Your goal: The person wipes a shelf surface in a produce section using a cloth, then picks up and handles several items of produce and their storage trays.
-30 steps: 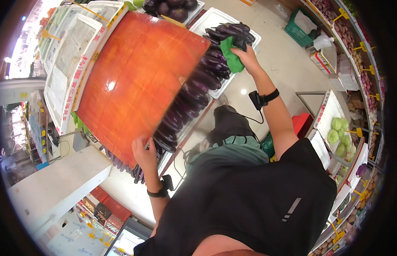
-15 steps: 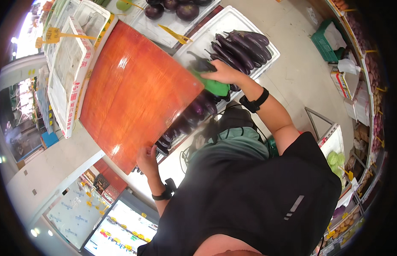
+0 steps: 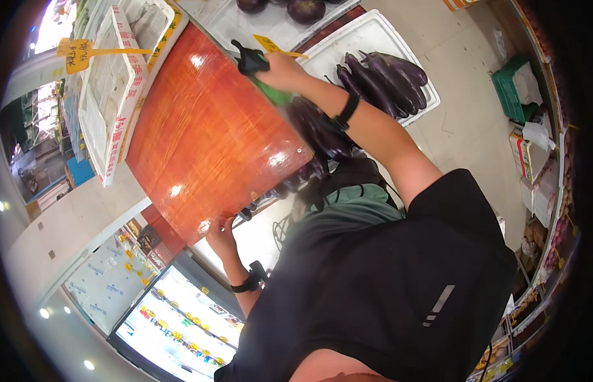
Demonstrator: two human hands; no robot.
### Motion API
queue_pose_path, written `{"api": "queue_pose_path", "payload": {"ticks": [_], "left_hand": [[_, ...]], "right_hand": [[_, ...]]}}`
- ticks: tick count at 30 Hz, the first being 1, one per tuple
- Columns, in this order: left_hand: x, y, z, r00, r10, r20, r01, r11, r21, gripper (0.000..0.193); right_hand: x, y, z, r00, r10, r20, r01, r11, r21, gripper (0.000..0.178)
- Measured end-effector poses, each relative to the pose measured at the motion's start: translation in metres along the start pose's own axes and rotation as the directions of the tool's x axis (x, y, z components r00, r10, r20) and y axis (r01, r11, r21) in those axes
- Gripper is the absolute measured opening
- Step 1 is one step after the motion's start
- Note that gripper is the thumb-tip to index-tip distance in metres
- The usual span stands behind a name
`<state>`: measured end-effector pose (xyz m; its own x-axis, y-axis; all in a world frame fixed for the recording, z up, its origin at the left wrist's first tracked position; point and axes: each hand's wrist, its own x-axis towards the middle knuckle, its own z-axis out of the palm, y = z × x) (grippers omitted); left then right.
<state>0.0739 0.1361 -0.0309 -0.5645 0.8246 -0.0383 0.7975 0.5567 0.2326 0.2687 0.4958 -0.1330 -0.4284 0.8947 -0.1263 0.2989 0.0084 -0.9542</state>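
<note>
Orange board held tilted over the aubergines

The left hand (image 3: 221,233) gripped the lower corner of the big orange board (image 3: 210,130); the right hand (image 3: 278,69) was clenched on a green cloth (image 3: 273,94) at its upper edge. The board looked stiff, broad and glossy, likely slippery, best held by opposite edges. Long aubergines (image 3: 322,130) lay beneath. Since the earlier frame the right hand had moved from them up to the board's top edge

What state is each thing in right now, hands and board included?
Left hand: gripping the lower edge of the orange board.
Right hand: at the board's upper edge, on a green cloth.
Orange board: lifted and tilted, held at both ends.
Long eggplants: piled behind the board, partly hidden.
White foam tray: open, holding more long eggplants.
</note>
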Motion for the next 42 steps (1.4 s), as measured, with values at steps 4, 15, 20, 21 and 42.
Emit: {"api": "queue_pose_path", "payload": {"ticks": [4, 15, 20, 21, 42], "left_hand": [[0.002, -0.002, -0.003, 1.0, -0.013, 0.019, 0.012, 0.999, 0.038, 0.016], [0.004, 0.008, -0.007, 0.999, 0.014, 0.039, -0.016, 0.999, 0.037, 0.015], [-0.006, -0.001, 0.001, 0.998, -0.027, -0.06, 0.025, 0.999, -0.027, 0.015], [-0.007, 0.0, 0.003, 0.997, -0.029, -0.066, 0.028, 0.999, -0.026, 0.015], [-0.009, -0.013, 0.012, 0.993, -0.059, -0.1, 0.051, 0.996, -0.076, 0.018]], "right_hand": [[-0.041, 0.018, -0.011, 0.99, -0.038, 0.138, 0.026, 0.996, 0.087, 0.029], [0.02, -0.017, -0.008, 0.994, -0.003, 0.109, 0.007, 1.0, -0.029, 0.034], [0.121, -0.03, 0.016, 0.998, -0.009, 0.063, 0.019, 0.986, -0.168, 0.036], [0.139, -0.024, 0.019, 0.999, 0.016, 0.052, -0.012, 0.998, -0.069, 0.035], [0.045, -0.001, -0.021, 0.896, -0.06, 0.44, -0.023, 0.983, 0.181, 0.032]]}}
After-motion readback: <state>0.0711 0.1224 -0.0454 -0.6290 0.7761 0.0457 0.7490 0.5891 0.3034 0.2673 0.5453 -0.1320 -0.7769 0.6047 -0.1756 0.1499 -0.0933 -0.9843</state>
